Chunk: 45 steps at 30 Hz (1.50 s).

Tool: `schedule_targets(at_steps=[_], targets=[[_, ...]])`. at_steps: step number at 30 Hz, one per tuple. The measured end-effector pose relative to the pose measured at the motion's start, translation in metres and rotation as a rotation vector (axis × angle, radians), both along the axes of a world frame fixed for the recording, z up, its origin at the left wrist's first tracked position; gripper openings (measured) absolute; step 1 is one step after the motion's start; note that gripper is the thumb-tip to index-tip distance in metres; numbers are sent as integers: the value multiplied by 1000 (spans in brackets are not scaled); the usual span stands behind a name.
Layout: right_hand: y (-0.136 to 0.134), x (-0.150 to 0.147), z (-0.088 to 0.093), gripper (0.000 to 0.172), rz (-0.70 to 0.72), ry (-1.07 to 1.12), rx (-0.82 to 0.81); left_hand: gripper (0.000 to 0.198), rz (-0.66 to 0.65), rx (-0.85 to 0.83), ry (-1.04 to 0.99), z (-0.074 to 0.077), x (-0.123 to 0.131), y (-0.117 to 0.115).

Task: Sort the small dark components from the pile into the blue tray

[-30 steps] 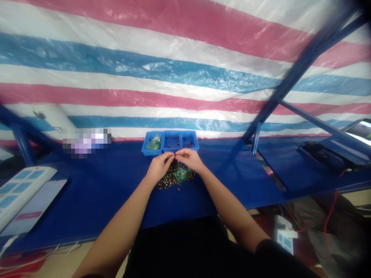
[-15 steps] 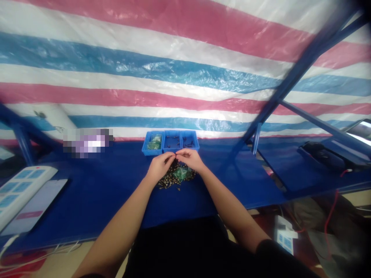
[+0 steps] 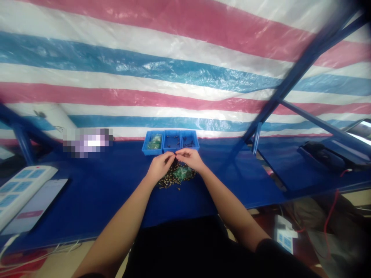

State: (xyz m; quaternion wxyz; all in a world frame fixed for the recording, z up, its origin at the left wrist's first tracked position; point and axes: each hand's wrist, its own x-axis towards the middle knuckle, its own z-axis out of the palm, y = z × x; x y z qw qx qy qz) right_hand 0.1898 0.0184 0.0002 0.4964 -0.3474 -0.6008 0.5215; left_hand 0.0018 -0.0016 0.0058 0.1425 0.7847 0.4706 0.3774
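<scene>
Inspected from nearest to farthest: a black top fills the near edge, and both forearms reach forward over a blue-topped desk. The left hand and right hand are narrowly closed, fingertips meeting at centre and pinching what appears to be a small dark part, too small to identify further. Directly beneath the hands lies a loose pile of small brass-and-black parts, with a crumpled green plastic piece on it. Just beyond stands a blue three-compartment tray. Its left compartment holds green translucent packets; the middle and right compartments hold small dark parts, few in number. Status as observed: a small quantity is in the tray, while the larger quantity remains loose on the desk. Contents cannot be counted at this resolution. At far left are a white power strip and a pale tablet-like device; a pixelated patch obscures an item on the far edge. At right sits a black object, below which runs a red wire. A blue steel frame and a striped tarpaulin close the view.
</scene>
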Motion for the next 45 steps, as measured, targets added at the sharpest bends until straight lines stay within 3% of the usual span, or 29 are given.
schedule_targets(at_steps=[15,26,38,45], targets=[[-3,-1,4,33,3,1,47,28,-58,-9,-61,2,0,-1],[-2,-3,2,36,-11,-10,-2,29,-2,36,-64,-5,-1,3],[-2,-3,2,36,8,33,4,29,-34,-24,-24,2,-1,-2],[1,-2,-3,34,2,24,11,32,4,2,-49,-2,0,0]])
